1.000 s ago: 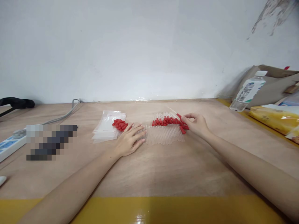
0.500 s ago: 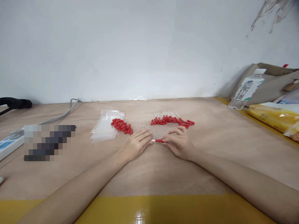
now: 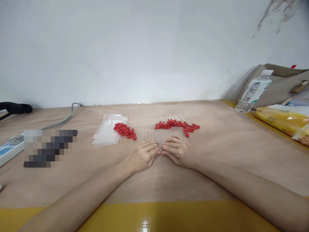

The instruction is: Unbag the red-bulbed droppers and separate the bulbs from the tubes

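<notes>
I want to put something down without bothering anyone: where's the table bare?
Bare table shows between the red pieces on the right and the bottle, and between the left forearm and right forearm, down to the yellow strip. It's crowded around the left hand, right hand, clear tubes, red pieces and plastic bags.

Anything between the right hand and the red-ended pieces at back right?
Yes: the row of clear tubes lies on the table between the right hand and most of those red-ended pieces. Nothing visible stands above the row.
</notes>
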`<action>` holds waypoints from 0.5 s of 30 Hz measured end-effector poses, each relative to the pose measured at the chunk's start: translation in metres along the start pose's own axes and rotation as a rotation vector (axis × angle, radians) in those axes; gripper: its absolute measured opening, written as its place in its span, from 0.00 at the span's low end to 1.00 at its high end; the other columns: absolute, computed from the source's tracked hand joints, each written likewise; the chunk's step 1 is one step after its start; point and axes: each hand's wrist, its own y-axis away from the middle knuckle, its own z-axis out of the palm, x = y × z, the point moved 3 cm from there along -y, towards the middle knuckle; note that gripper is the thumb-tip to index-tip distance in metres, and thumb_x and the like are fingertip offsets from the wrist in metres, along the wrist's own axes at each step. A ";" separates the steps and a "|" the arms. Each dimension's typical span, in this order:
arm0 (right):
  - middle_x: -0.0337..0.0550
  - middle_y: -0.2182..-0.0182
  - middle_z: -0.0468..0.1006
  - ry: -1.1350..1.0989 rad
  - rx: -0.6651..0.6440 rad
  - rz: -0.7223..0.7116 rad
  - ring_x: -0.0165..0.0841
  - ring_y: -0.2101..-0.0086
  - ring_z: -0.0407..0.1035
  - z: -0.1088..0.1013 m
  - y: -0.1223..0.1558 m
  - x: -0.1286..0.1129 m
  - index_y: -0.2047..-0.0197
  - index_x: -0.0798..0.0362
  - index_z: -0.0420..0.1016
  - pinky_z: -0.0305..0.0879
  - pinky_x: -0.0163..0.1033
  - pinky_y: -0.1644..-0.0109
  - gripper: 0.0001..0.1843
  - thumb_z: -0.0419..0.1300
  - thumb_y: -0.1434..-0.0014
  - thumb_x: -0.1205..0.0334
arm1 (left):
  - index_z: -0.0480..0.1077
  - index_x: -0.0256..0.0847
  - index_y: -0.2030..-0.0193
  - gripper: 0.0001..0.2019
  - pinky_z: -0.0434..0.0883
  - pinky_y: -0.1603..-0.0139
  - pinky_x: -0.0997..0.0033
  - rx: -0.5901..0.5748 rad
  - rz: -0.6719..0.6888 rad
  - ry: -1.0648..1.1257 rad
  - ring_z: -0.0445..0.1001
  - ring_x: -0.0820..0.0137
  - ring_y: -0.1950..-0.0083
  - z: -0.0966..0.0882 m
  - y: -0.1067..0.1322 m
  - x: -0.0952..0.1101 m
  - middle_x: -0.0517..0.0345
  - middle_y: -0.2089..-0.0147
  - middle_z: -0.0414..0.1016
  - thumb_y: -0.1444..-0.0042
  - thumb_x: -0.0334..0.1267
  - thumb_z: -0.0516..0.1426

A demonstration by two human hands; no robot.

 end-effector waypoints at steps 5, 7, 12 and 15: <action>0.41 0.66 0.78 -0.023 0.035 -0.066 0.33 0.63 0.69 -0.003 0.002 -0.001 0.60 0.51 0.73 0.69 0.41 0.56 0.09 0.53 0.41 0.65 | 0.69 0.37 0.63 0.08 0.70 0.46 0.65 0.012 0.023 0.010 0.75 0.71 0.57 -0.002 -0.001 0.001 0.54 0.63 0.76 0.41 0.32 0.50; 0.40 0.65 0.78 -0.015 0.064 -0.088 0.32 0.63 0.70 -0.003 0.003 0.000 0.59 0.51 0.72 0.69 0.41 0.54 0.09 0.53 0.42 0.66 | 0.69 0.36 0.64 0.08 0.71 0.46 0.65 0.014 0.018 0.015 0.75 0.71 0.58 -0.004 -0.001 0.001 0.54 0.63 0.76 0.41 0.33 0.50; 0.41 0.66 0.78 0.045 0.154 -0.150 0.32 0.63 0.71 -0.006 0.006 -0.001 0.59 0.55 0.72 0.70 0.40 0.52 0.08 0.57 0.44 0.67 | 0.70 0.34 0.65 0.07 0.70 0.46 0.65 0.011 0.009 0.033 0.75 0.70 0.58 -0.007 0.000 0.001 0.51 0.63 0.77 0.42 0.32 0.51; 0.42 0.65 0.79 0.096 0.174 -0.194 0.32 0.62 0.71 -0.009 0.006 -0.003 0.59 0.55 0.72 0.70 0.40 0.52 0.09 0.57 0.44 0.67 | 0.69 0.35 0.64 0.06 0.70 0.46 0.65 0.026 0.017 0.038 0.75 0.70 0.56 -0.007 0.002 0.002 0.51 0.63 0.77 0.42 0.31 0.51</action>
